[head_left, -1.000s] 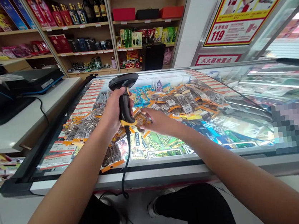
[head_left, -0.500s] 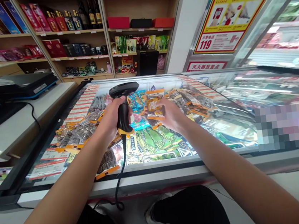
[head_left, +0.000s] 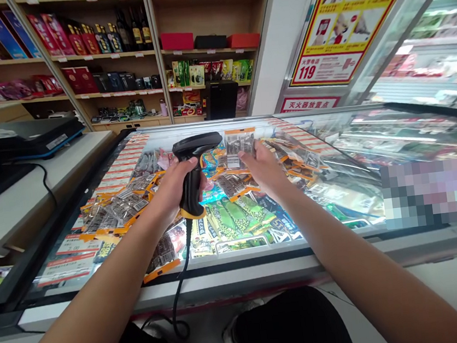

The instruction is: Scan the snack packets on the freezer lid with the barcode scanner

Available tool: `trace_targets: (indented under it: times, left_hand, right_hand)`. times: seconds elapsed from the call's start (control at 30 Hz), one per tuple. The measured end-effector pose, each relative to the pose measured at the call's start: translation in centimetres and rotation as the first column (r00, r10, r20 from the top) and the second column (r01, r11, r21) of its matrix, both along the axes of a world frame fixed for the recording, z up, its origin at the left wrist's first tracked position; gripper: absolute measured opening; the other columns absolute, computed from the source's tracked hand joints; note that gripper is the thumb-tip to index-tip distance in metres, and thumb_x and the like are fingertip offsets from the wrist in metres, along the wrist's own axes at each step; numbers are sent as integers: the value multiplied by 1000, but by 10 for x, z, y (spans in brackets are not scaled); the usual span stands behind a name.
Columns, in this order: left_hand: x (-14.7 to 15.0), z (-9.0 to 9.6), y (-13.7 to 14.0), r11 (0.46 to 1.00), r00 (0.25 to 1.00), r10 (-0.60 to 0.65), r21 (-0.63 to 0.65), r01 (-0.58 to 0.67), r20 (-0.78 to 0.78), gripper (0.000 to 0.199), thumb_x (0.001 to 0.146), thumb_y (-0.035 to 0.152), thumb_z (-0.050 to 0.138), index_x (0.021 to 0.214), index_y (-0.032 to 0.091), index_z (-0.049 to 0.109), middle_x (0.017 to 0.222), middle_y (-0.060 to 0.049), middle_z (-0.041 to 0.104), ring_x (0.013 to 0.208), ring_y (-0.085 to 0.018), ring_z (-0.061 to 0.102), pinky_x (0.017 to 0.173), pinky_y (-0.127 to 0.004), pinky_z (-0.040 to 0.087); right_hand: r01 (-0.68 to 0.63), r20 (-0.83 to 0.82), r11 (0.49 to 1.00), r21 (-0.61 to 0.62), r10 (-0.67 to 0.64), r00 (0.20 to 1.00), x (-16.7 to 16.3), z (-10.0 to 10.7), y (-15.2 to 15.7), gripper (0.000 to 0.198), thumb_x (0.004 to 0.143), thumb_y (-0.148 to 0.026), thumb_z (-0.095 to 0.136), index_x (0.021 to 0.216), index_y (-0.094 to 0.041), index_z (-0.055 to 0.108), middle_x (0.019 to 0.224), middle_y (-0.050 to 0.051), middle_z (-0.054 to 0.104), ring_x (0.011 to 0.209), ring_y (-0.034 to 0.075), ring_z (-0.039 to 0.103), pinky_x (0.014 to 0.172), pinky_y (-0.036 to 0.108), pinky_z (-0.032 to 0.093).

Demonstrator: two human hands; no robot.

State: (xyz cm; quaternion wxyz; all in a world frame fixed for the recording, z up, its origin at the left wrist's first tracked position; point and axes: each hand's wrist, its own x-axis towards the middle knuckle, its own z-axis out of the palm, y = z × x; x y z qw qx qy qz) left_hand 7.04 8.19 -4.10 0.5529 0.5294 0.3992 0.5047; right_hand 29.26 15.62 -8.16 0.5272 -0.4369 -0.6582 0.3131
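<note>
My left hand (head_left: 180, 185) is wrapped round the handle of a black and yellow barcode scanner (head_left: 192, 189), whose head points to the right. Its cable hangs down over the front of the glass-topped freezer (head_left: 259, 261). Above the glass, my right hand (head_left: 264, 164) grips a snack packet (head_left: 239, 147) with orange ends, its printed label side turned up, thumb on top. The packet is just right of the scanner's head, apart from it. Under my right hand lie more orange-ended packets (head_left: 236, 183). Another pile of such packets (head_left: 117, 209) lies left of my left hand.
Green ice-pop packs (head_left: 234, 217) show through the glass. A counter (head_left: 82, 155) with a black scale (head_left: 34, 136) stands on the left. Stocked shelves (head_left: 116, 52) and a fire-safety poster (head_left: 329, 39) are behind.
My right hand has turned the packet from its orange printed front to its clear, labelled side and raised it slightly. The scanner has shifted a little, its head tilted closer to the packet.
</note>
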Motion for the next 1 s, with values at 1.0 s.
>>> trace_targets:
  times: [1.0]
  left_hand:
    - [-31,17,11,978,966,205,17,-210,160,35,88,57,60,86,22,56,58,4,58,43,-10,51,44,-23,43]
  right_hand:
    - [94,665,914,396,-355,656,0,-9,-21,48,90,-28,70,138,-21,69,156,22,50,147,52,39,115,77,32]
